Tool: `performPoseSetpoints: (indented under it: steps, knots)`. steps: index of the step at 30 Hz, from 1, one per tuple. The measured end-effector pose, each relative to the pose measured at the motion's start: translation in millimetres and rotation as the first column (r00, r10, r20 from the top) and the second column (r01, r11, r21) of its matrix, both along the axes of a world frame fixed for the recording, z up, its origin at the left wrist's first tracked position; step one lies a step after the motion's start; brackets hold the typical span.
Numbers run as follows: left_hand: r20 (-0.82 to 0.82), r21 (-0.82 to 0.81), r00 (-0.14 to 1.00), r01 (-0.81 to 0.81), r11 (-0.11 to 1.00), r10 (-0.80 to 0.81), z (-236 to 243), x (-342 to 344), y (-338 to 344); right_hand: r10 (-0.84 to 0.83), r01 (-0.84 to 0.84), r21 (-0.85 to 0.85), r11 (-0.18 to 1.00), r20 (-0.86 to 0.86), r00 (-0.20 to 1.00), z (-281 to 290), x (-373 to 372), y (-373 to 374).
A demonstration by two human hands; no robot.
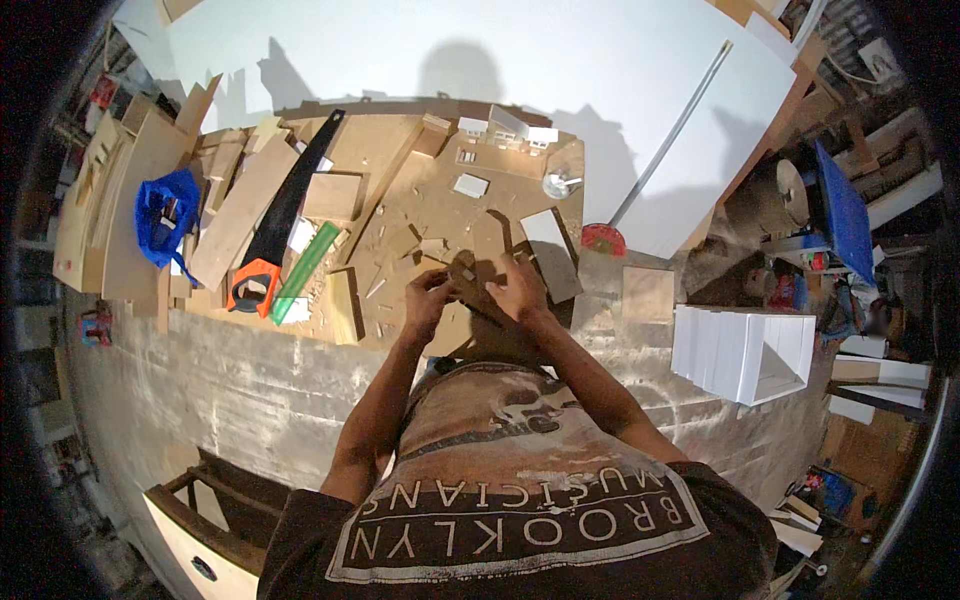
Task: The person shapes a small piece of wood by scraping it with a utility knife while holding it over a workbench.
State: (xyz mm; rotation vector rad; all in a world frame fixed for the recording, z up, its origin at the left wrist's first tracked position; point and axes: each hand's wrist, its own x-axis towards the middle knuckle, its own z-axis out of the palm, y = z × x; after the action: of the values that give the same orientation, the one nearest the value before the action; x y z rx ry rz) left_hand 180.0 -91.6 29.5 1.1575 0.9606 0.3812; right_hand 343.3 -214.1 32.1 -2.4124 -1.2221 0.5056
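Both my hands are close together over the near edge of a cluttered wooden workbench (400, 215). My left hand (428, 302) is closed, thumb and fingertips pressed together; what they pinch is too small to tell. Facing it, my right hand (520, 291) has its fingers curled in, and whatever it grips is hidden. Between the hands lie small brown wood pieces (464, 270) in shadow. Beside my right hand is a white-faced board (548, 240). Wood offcuts (404, 240) lie just beyond my left hand.
Left on the bench are a handsaw (285, 200) with an orange handle, a green strip (307, 270) and a blue bag (166, 220). At the back right stands a clear round container (563, 180). A white slatted box (740, 350) stands right; a metal rod (670, 135) leans on a white panel.
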Motion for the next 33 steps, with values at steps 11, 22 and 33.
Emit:
performPoseSetpoints:
  steps: [11, 22, 33]
  knots:
    - [-0.066, 0.117, 0.962, 0.271, 0.955, -0.265, -11, 39, -28, -0.167, 0.336, 0.099, 0.937, -0.717, 0.677, 14, 6, -33]
    - [-0.803, 0.595, 0.595, 0.797, 0.106, 0.038, -15, 55, 23, -0.279, 0.412, 0.192, 0.891, -0.483, 0.830, -24, 34, -67]
    - [-0.579, 0.724, 0.808, 0.570, 0.387, -0.107, -25, 36, -32, -0.085, 0.448, 0.311, 0.839, -0.737, 0.671, -12, 45, 32]
